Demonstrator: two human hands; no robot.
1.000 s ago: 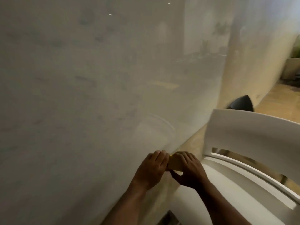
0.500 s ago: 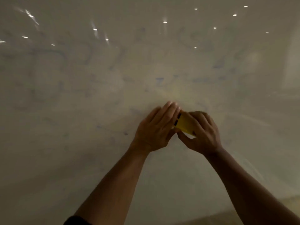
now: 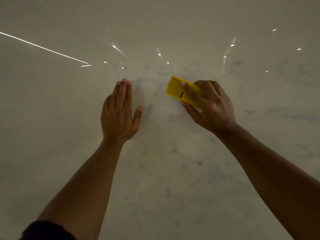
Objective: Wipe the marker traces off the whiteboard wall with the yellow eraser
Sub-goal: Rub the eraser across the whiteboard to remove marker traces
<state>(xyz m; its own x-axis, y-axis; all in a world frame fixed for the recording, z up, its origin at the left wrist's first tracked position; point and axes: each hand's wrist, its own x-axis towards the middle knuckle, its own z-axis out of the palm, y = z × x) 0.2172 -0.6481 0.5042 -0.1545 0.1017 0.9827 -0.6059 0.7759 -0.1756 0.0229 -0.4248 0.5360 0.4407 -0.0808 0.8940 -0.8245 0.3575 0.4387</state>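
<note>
Two hands: you had both raised to the whiteboard wall, well apart from each other.
Right hand: you gripped the yellow eraser, fingers curled over its back and thumb under its lower edge.
Left hand: you kept it flat, fingers straight and together, thumb spread, holding nothing; whether the palm touched the wall could not be told.
Eraser position: it lay tilted against the wall, its free end pointing up and left, just beside the faint blue marker traces.
Eraser handling: it looked to you like a light, stiff plastic block, easy to carry in one hand; a dark slot showed on its back.
Where to hold: your grip across the middle and rear seemed sound, since it would let you press the wiping face flat.
Wall surface: it was glossy, with ceiling lights reflected, so the eraser would likely slide freely and need steady pressure.
Traces left: smudges were spread below and to the right, so most wiping seemed undone.
</note>
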